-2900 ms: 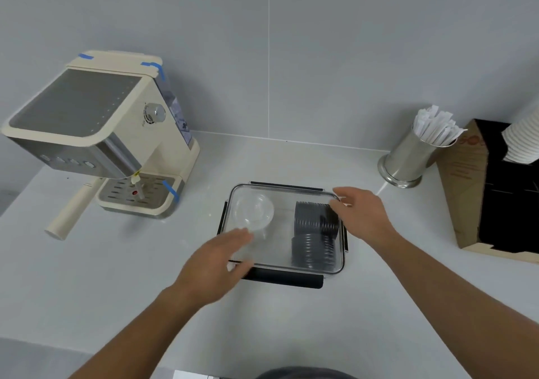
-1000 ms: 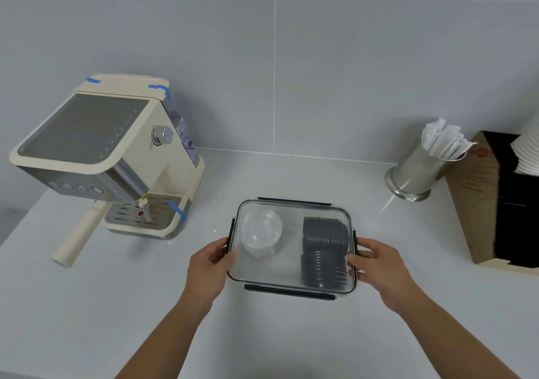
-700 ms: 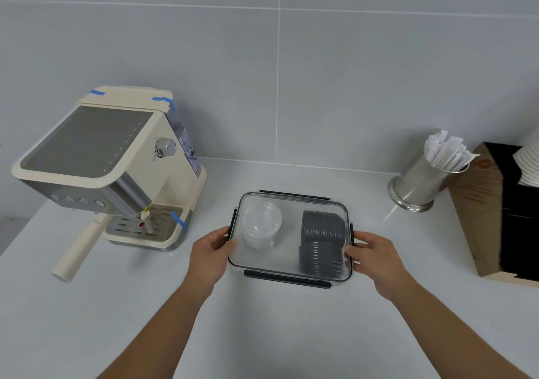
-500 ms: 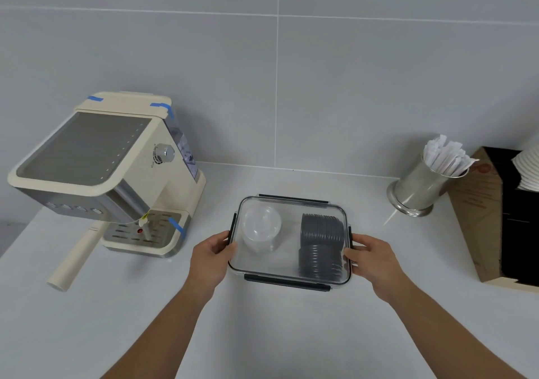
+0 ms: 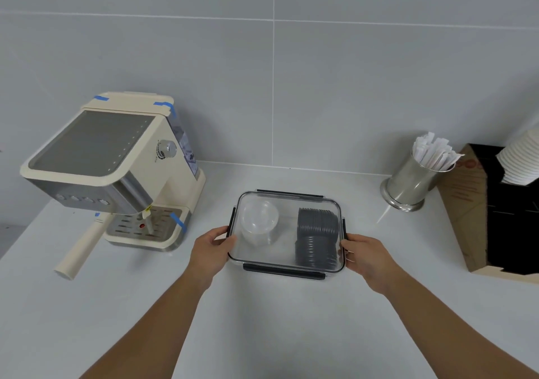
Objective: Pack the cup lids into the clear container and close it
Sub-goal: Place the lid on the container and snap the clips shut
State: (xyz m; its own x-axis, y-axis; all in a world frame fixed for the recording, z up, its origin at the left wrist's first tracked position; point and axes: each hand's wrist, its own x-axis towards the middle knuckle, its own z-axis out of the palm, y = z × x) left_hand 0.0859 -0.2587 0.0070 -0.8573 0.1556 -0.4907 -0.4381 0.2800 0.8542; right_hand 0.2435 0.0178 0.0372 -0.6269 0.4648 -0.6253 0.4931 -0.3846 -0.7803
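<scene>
The clear container (image 5: 287, 265) sits on the white counter with its transparent lid on and black latches along all sides. Inside, a stack of dark grey cup lids (image 5: 317, 237) lies on its side at the right, and clear domed lids (image 5: 259, 223) lie at the left. My left hand (image 5: 210, 251) grips the container's left edge, thumb by the left latch. My right hand (image 5: 368, 257) grips the right edge at the right latch.
A cream espresso machine (image 5: 116, 171) stands at the left with its handle pointing toward me. At the back right are a steel cup of wrapped straws (image 5: 414, 178), a cardboard box (image 5: 478, 218) and stacked white cups (image 5: 522, 160).
Both hands went from reaching over the lid to gripping the container's left and right sides. In the last second they have held still there; only the camera shifted.
</scene>
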